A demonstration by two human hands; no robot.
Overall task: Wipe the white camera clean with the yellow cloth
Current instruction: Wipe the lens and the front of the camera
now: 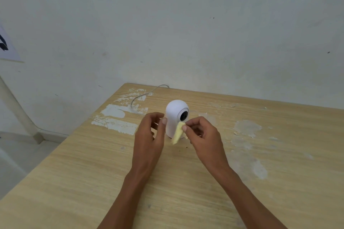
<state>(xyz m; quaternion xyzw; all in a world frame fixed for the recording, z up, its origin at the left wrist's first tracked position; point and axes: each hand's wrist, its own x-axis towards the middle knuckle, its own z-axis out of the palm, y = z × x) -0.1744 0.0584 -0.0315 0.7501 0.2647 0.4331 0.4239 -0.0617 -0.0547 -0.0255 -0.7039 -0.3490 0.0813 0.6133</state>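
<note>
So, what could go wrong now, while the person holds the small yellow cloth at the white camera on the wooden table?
1. The right hand only pinches the small folded yellow cloth with its fingertips, so the cloth may slip out.
2. The rounded white camera stands upright on a narrow base; the left hand seems to touch it only with the thumb, so a push may tip it.
3. The thin white cable runs over the edge of the wooden table; a snag could drag the camera.
</note>
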